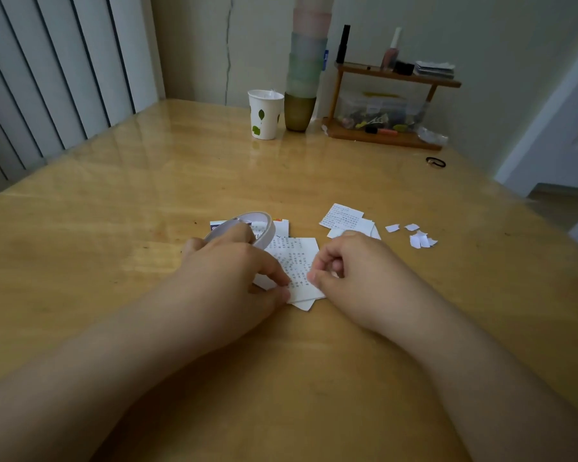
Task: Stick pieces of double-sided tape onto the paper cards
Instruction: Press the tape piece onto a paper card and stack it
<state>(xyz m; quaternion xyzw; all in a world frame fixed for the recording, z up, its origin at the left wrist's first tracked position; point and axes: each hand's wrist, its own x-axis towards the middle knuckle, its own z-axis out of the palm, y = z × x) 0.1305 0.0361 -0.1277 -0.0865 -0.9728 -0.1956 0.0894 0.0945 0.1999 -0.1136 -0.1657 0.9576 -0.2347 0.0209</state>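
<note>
Pinching card (pixel 297 261) edges, both hands crowd together.

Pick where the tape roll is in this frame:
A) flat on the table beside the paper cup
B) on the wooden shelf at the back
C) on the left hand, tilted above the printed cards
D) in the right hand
C: the tape roll sits tilted on the left hand, over the cards, while the right hand pinches at a card's edge.
</note>
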